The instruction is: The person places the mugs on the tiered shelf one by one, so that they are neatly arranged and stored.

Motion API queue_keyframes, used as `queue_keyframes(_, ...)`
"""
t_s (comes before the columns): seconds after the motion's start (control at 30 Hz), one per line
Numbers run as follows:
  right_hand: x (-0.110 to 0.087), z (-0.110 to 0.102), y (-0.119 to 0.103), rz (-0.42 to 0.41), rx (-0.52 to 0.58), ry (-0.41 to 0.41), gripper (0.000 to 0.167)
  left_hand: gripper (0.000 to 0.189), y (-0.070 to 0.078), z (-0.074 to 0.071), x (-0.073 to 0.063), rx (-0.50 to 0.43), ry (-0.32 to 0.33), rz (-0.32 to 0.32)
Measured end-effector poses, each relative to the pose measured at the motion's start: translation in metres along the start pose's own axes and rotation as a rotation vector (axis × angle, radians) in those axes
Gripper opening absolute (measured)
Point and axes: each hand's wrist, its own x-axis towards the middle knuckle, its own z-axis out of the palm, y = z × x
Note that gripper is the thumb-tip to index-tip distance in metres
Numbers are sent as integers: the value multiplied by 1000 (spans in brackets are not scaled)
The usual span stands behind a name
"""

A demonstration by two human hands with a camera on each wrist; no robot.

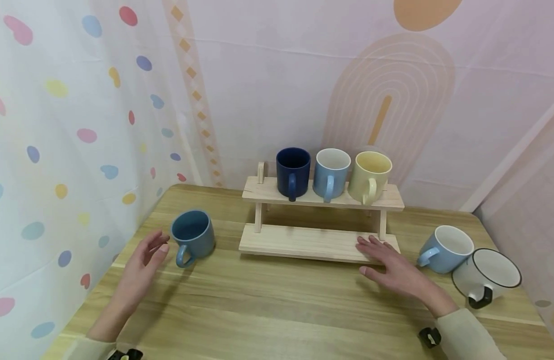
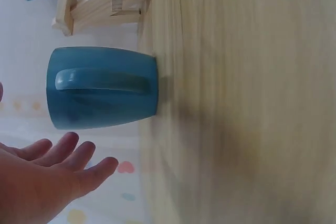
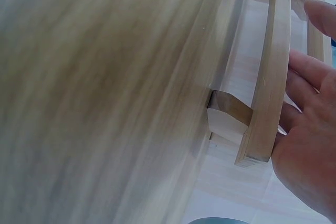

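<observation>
A teal-blue mug point(image 1: 193, 239) stands upright on the left of the table, its handle toward the front. My left hand point(image 1: 143, 265) hovers just left of it with loosely bent fingers; in the left wrist view a gap shows between the fingertips point(image 2: 107, 165) and the mug point(image 2: 102, 87). My right hand point(image 1: 394, 270) is over the right end of the lower board of a two-tier wooden rack point(image 1: 304, 242), fingers spread and holding nothing. In the right wrist view the fingers lie along the board point(image 3: 270, 82); whether they touch it I cannot tell.
On the rack's top board stand a navy mug point(image 1: 293, 172), a light blue mug point(image 1: 332, 175) and a yellow mug point(image 1: 370, 177). Right of my right hand are another light blue mug point(image 1: 445, 250) and a white mug point(image 1: 486, 275) with black rim and handle. A patterned curtain point(image 1: 268, 90) hangs behind.
</observation>
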Motion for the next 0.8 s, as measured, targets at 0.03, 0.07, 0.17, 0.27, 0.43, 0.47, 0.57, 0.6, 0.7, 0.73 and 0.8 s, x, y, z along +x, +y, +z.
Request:
queue_keyframes(0.03, 0, 0, 0, 0, 0, 0, 58, 59, -2, 0, -1, -31, -4, -11)
queue_keyframes(0.07, 0, 0, 0, 0, -1, 1, 58, 59, -4, -1, -1, -60, -12, -21)
queue_keyframes(0.17, 0, 1, 1, -1, -1, 2, 59, 57, -10, -2, -1, -201, -35, -49)
queue_keyframes(0.27, 0, 1, 1, -4, -1, 4, 58, 45, -15, -1, -1, -364, -65, -61)
queue_keyframes(0.43, -1, 2, 1, -5, 2, 5, 58, 26, -21, 3, -1, -590, -116, -88)
queue_keyframes(0.47, -1, 2, 1, -4, 1, 5, 59, 27, -22, 4, -1, -613, -122, -92)
queue_keyframes(0.57, -1, 2, 2, -7, 0, 7, 59, 31, -24, 7, -1, -633, -140, -99)
queue_keyframes(0.6, -1, 2, 2, -8, 0, 8, 58, 32, -24, 9, -1, -625, -141, -103)
queue_keyframes(0.7, 0, 2, 2, -12, 0, 10, 58, 35, -23, 13, -1, -581, -163, -113)
queue_keyframes(0.73, 0, 2, 2, -12, -1, 10, 58, 36, -22, 14, -1, -568, -169, -119)
queue_keyframes(0.8, 0, 2, 2, -12, 1, 10, 58, 39, -20, 16, -1, -535, -169, -134)
